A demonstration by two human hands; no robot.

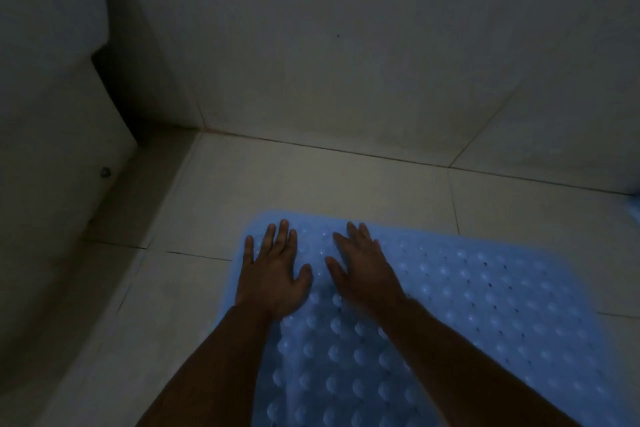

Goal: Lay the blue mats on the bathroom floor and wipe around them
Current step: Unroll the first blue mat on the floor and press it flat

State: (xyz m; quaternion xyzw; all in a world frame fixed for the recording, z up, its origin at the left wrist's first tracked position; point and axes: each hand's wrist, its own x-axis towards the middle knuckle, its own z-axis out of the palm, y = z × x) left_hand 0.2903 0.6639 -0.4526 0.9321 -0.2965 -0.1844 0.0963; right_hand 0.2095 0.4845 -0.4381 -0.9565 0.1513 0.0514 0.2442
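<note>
Down on the tiled bathroom floor (311,180), seen from the head camera, the person is kneeling over 1 blue suction-cup mat (485,305) and pressing it flat. It is lying across the pale tiles near the corner where the wall (346,45) is meeting the floor, with its rounded far edge just short of the grout line and its near end running out of the bottom of the view.

Both palms are facing down on the mat's far left corner. On the left hand (273,274) the fingers are lying straight and slightly spread, thumb out to the side, flat against the bumps. On the right hand (363,270) the fingers are also lying straight and close together, angled toward the left hand, holding nothing. The 2 hands are sitting just beside each other, not touching.

Light is poor, so I cannot tell whether the cups are gripping or whether the tiles are wet.

To my eye this is the seating step. Doing it well would mean pushing with flat palms from the middle out toward the edges, working corner by corner so no ripple is left, and keeping the mat square with the grout lines.

A sliver of blue (635,201) is showing at the right edge, possibly a 2nd mat. No cloth is showing, so the wiping seems not yet begun.
</note>
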